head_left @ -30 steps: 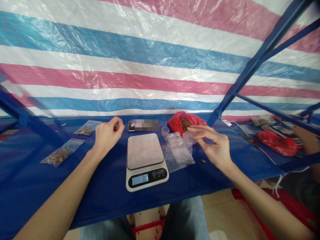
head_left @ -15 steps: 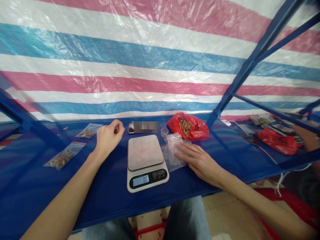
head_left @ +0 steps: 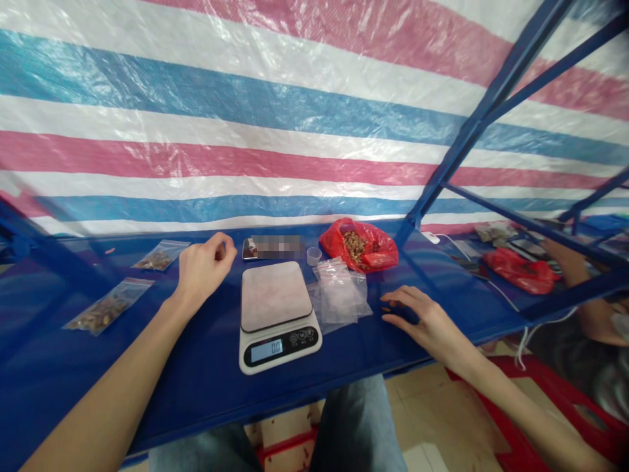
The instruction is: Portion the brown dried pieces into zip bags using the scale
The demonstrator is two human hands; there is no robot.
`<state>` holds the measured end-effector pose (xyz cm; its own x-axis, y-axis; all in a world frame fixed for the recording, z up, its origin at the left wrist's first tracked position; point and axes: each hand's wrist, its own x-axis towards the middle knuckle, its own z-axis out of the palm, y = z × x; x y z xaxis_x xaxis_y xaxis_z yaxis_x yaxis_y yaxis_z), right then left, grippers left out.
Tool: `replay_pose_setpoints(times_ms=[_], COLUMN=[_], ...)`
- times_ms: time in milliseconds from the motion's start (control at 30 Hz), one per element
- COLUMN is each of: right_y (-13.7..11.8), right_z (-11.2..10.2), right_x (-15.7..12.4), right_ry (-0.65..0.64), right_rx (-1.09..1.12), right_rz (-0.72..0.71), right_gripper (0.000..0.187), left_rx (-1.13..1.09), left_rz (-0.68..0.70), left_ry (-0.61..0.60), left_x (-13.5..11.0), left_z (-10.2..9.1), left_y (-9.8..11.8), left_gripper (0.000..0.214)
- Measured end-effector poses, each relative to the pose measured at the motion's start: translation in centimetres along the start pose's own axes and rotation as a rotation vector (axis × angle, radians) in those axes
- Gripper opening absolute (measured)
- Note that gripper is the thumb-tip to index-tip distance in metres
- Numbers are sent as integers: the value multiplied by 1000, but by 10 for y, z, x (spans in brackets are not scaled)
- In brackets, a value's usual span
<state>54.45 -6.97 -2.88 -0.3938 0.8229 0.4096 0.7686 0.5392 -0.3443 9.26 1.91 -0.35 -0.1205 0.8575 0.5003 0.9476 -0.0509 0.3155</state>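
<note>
Spreading right hand (head_left: 425, 321) near blue table's front edge (head_left: 344, 396).

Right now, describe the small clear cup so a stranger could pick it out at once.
On the blue-covered table, find the white kitchen scale. Just past its far right corner, left of the red plastic bag, sits a small clear cup, the only round container.

I read 0.0 on the backlit display (head_left: 264, 352) of the digital scale (head_left: 299, 341) at the near side of the desk (head_left: 122, 373). Its button labels are too small for me to read, and a pixelated patch (head_left: 278, 247) hides the far device.
</note>
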Motion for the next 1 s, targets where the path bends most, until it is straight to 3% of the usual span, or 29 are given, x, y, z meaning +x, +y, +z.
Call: replay_pose_setpoints(times_ms=[67,167,333,400,567,767,933,1000], right_y=[2,5,26,35,41,14,-12,-17], right_z=[5,6,7,12,20,19,37,45], right_x=[0,21,90,115,127,118,153,169], right_ry=[-40,-11,304,350,316,339,190,204], right_rx=[12,27,156,194,173,203,67,44], right_rz=[5,-10,67,104,107,-10,-149,-141], right_gripper=[7,17,25,26,22,23,15,16], left_rx=[8,4,9,9,5,14,21,45], left_rz=[1,9,10,6,-5,-8,-16,-27], left_ry=[5,12,-5,-6,-3,3,-7,-20], left_x=[0,0,1,1,1,2,1,5], left_z=[1,2,2,2,2,2,4,-1], left_y=[0,-2,-5,-4,-4,-7,-6,-9], left_gripper=[26,27,26,25,26,27,27,27])
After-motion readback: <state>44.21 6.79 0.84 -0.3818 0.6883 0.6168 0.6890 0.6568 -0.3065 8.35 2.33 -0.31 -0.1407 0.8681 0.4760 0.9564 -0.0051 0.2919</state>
